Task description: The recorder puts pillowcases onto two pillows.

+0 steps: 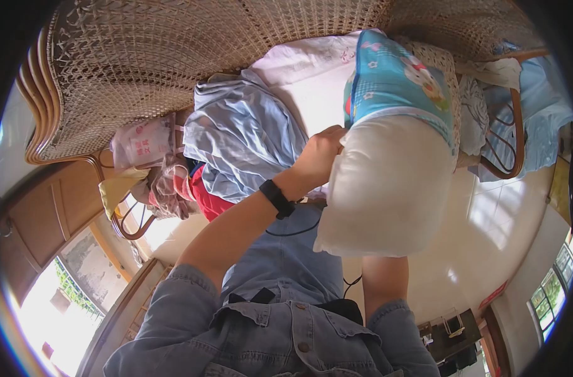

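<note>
A plump white pillow insert [390,188] rises in front of my body, with its far end inside a teal cartoon-print pillowcase [394,80]. The case's pale hem rings the insert, leaving the near part bare. My left hand [321,153], wearing a black band at the wrist, is closed at the pillow's left edge near this hem. Its fingertips are partly hidden, so whether they pinch case or insert is unclear. My right forearm [385,280] runs up behind the insert, and my right hand is out of sight there.
A rattan bench [211,42] with a woven back spans the far side. On it lie a crumpled light-blue cloth [244,132], a pale pink cloth [310,70], a red cloth [208,191] and a printed plastic bag [142,143]. Blue fabric [531,118] hangs by the right armrest [517,136].
</note>
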Demonstrator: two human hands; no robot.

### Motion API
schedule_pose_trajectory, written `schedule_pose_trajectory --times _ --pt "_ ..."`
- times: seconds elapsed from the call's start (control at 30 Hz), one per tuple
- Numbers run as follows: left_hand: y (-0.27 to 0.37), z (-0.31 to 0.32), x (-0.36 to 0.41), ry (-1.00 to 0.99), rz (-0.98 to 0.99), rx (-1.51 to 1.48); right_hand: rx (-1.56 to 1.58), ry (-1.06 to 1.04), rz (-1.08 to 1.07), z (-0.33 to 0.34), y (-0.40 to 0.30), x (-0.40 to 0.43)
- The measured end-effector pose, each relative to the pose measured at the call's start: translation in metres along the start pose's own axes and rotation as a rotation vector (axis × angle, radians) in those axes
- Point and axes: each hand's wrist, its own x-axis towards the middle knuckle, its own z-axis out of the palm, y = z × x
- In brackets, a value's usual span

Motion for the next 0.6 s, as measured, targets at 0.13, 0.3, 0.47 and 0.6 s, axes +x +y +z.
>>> schedule_pose_trajectory --times 0.13,0.3,0.47,0.6 --pt "0.003 -0.025 -0.013 -0.103 0.044 -0.016 -0.08 0.07 -0.257 0.004 -0.039 0.023" --pt "0.01 -0.051 -0.026 -0.103 0.385 0.077 -0.165 -0.201 -0.367 0.033 -0.082 0.057" --pt "-0.025 -0.054 -0.026 0.122 -0.189 0.044 -0.255 -0.421 -0.372 0.045 -0.074 0.029" --pt "-0.045 -0.06 -0.033 0.251 -0.326 0.014 -0.273 -0.639 -0.362 0.002 -0.079 -0.035"
